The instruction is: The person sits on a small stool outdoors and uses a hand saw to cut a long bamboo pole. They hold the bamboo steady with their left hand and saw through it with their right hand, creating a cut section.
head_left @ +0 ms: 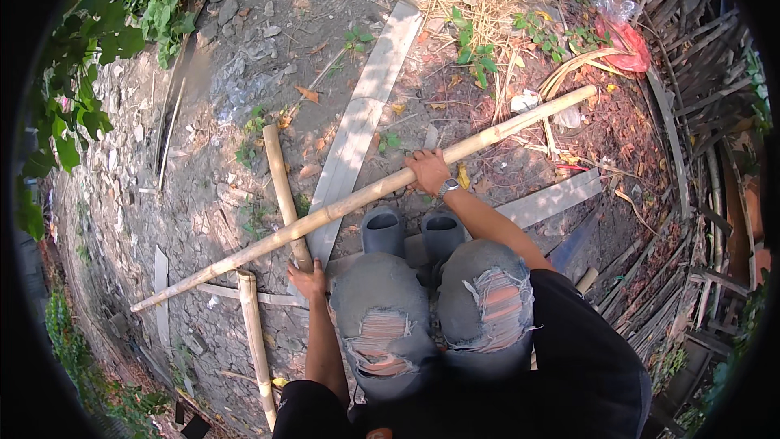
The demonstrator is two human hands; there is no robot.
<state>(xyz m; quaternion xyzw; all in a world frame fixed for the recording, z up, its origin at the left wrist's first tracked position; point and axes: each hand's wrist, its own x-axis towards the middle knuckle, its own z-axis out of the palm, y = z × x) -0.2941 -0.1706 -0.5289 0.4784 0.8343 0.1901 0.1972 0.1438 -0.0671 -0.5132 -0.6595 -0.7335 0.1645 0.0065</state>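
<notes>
"Slippers [383, 236] are seen on the near side of the long bamboo pole [363, 196]. How is each hand placed?"

"On that same near side, the end of the short bamboo piece [281, 171] is gripped between thumb and fingers by the left hand [309, 280]. The pole itself is clasped from above by the right hand [428, 171]."

"And what has been done?"

"The short piece is crossed by the pole; no tie can be seen there, so only placing is judged done, most handling left. Beyond the pole, a red bag [626, 45] is seen."
</notes>
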